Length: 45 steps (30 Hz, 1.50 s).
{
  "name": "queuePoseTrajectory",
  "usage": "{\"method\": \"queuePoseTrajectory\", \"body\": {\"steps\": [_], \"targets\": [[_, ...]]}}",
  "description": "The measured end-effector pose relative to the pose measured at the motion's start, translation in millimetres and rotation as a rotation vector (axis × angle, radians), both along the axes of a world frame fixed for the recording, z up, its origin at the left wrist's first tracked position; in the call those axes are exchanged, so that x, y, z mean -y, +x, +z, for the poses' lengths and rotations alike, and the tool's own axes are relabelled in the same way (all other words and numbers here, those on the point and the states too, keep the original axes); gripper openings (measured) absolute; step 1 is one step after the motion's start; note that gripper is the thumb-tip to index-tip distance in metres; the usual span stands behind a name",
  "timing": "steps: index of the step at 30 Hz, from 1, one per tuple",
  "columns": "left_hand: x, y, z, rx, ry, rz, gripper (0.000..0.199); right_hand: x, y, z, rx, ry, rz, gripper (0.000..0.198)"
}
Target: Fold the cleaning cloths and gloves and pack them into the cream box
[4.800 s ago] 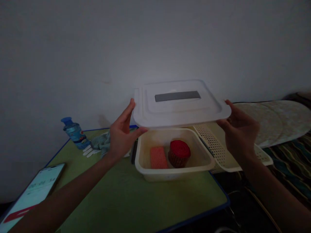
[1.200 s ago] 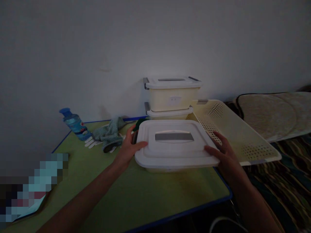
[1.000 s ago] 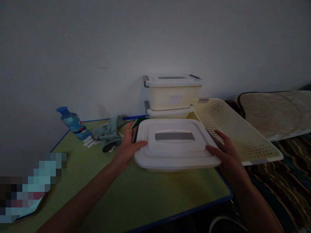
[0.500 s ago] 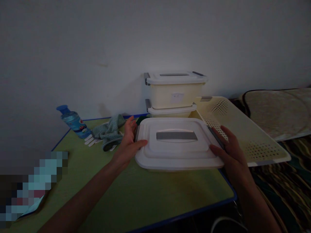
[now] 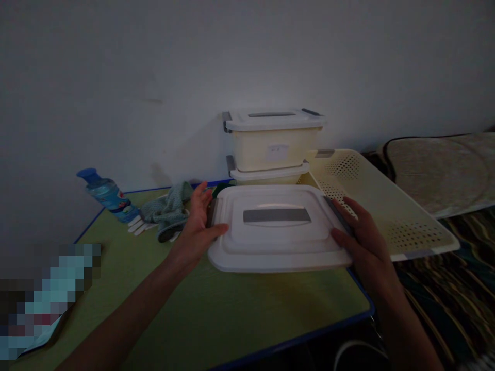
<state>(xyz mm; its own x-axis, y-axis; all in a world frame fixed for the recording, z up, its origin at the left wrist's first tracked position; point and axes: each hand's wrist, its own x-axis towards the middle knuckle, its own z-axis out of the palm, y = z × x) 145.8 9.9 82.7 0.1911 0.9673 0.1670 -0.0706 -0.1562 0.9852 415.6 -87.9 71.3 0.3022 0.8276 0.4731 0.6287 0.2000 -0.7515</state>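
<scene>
A storage box with a white lid (image 5: 276, 247) is between my two hands over the green table, its top facing me. A grey handle (image 5: 277, 215) is set into the lid, and grey clips are at its sides; the lid hides the box body. My left hand (image 5: 199, 221) grips the left side, thumb on the lid's rim and fingers by the clip. On the opposite side, my right hand (image 5: 361, 234) grips the edge by the other grey clip, thumb on the lid. Whether the box touches the table, I cannot tell.
Behind it, a lidded cream box (image 5: 276, 149) is stacked on another box (image 5: 266, 180) by the wall. A perforated basket (image 5: 371, 201) lies right, beside a cushion (image 5: 444, 172). At left are a blue bottle (image 5: 110, 198), a knitted glove (image 5: 168, 208) and a pixelated patch. The table (image 5: 247, 314) has a blue edge.
The whole view has shifted slightly, so things appear further left. The box tilts a little more toward me, and the sliver of its body under the lid is now hidden. Both hands keep their grip.
</scene>
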Motion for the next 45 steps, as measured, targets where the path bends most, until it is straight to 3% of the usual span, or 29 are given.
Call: {"method": "queuePoseTrajectory", "body": {"steps": [7,14,24,39,42,45], "targets": [[-1.4,2.0,-1.1,0.004,0.148,0.029,0.091,-0.9,-1.4,2.0,-0.012,0.011,0.026,0.046],[-3.4,-0.6,-6.8,0.012,0.18,-0.029,0.082,-1.5,-6.4,3.5,-0.144,-0.019,0.042,0.042],[4.3,6.3,-11.1,0.107,0.251,0.039,0.064,-2.6,-9.9,2.4,-0.26,0.0,0.045,0.037],[6.6,6.7,-13.0,0.124,0.226,0.019,0.049,-6.0,-9.6,0.0,-0.239,0.032,0.055,0.034],[9.1,8.5,-16.9,0.161,0.169,0.092,0.062,-6.4,-13.2,-3.7,-0.325,0.058,-0.008,0.042],[12.0,10.9,-19.5,0.182,0.006,0.142,0.077,-7.2,-15.9,-6.5,-0.491,0.023,-0.04,0.047]]}}
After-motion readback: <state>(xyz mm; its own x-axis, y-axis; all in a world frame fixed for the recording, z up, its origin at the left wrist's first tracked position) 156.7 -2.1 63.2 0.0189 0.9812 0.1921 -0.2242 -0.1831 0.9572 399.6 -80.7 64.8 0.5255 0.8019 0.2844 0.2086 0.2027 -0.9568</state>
